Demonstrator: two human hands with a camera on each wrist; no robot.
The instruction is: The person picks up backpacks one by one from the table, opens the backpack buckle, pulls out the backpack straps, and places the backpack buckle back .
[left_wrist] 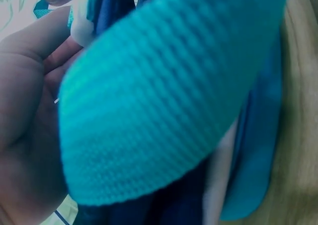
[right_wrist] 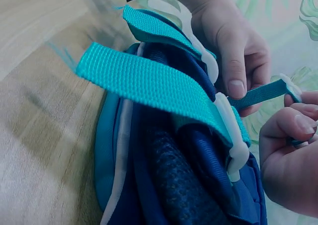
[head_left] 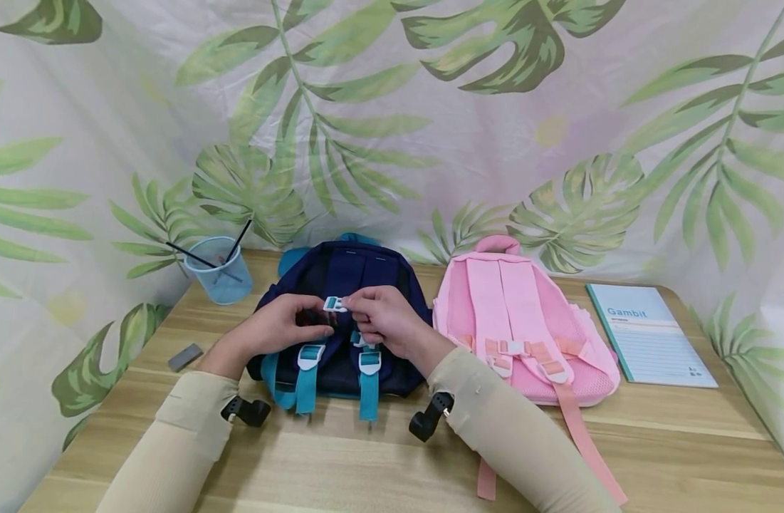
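Observation:
A navy backpack (head_left: pixel 398 267) with teal trim lies on the table, its shoulder straps facing up. Over it, my left hand (head_left: pixel 266 328) holds a short teal strap (right_wrist: pixel 263 93) between thumb and fingers. At that strap's end is a white buckle (head_left: pixel 335 304), which my right hand (head_left: pixel 392 320) pinches at its right side. Nearer me, two white strap adjusters (head_left: pixel 310 356) carry loose teal webbing ends (head_left: pixel 369 399). One webbing end (left_wrist: pixel 159 106) covers much of the left wrist view, partly hiding the left hand's fingers.
To the right lies a pink backpack (head_left: pixel 503 285), its long straps trailing toward me. Beyond it is a notebook (head_left: pixel 654 338). On the left stand a blue mesh cup (head_left: pixel 225 281) with pencils and a small grey block (head_left: pixel 185 358). A leaf-patterned cloth (head_left: pixel 475 142) hangs behind.

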